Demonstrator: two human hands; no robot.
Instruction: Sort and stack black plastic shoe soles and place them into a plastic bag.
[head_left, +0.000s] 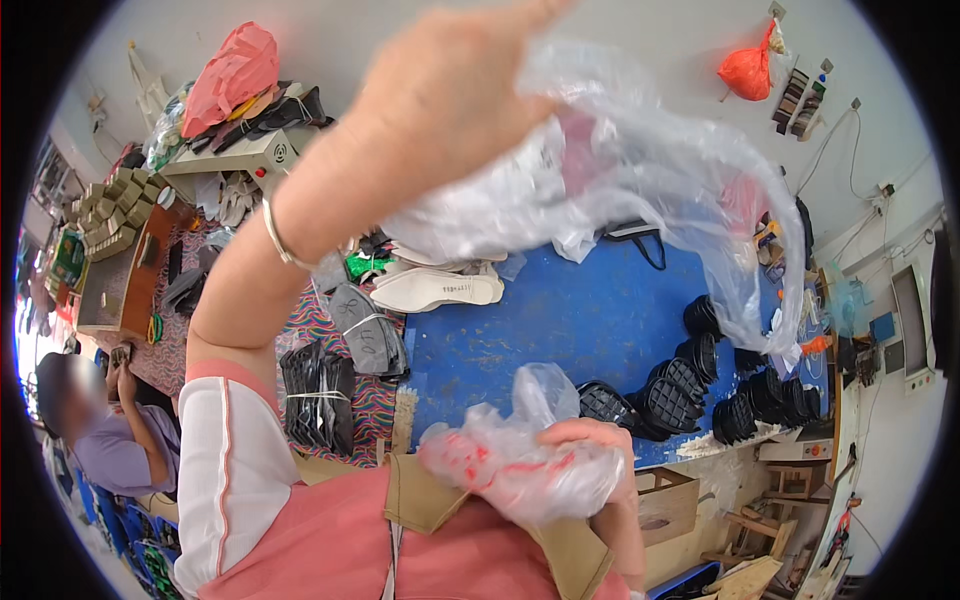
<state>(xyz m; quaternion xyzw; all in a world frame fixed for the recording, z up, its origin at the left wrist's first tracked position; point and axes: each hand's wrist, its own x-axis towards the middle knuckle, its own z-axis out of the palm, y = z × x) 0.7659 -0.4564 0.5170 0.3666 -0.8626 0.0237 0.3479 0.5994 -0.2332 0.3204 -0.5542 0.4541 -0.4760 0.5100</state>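
Note:
My left hand (450, 90) is raised high at the top centre, blurred by motion, a bangle on its wrist. A large translucent plastic bag (637, 172) stretches from beside its thumb to the right, over the blue tabletop (525, 337); blur hides whether the fingers grip it. Close to my chest, my right hand (592, 457) holds a crumpled clear plastic bag (502, 457) with red marks. Beneath the large bag lie white insoles (439, 289). Black treaded shoe soles (671, 397) stand in stacks at the table's right side.
Tied grey pieces (364, 326) and a banded black bundle (319, 397) lie on patterned cloth at left. Beyond them are a beige machine (240, 157) and a wooden box (124, 277). A co-worker (112, 442) sits at far left. A wooden crate (664, 506) stands at lower right.

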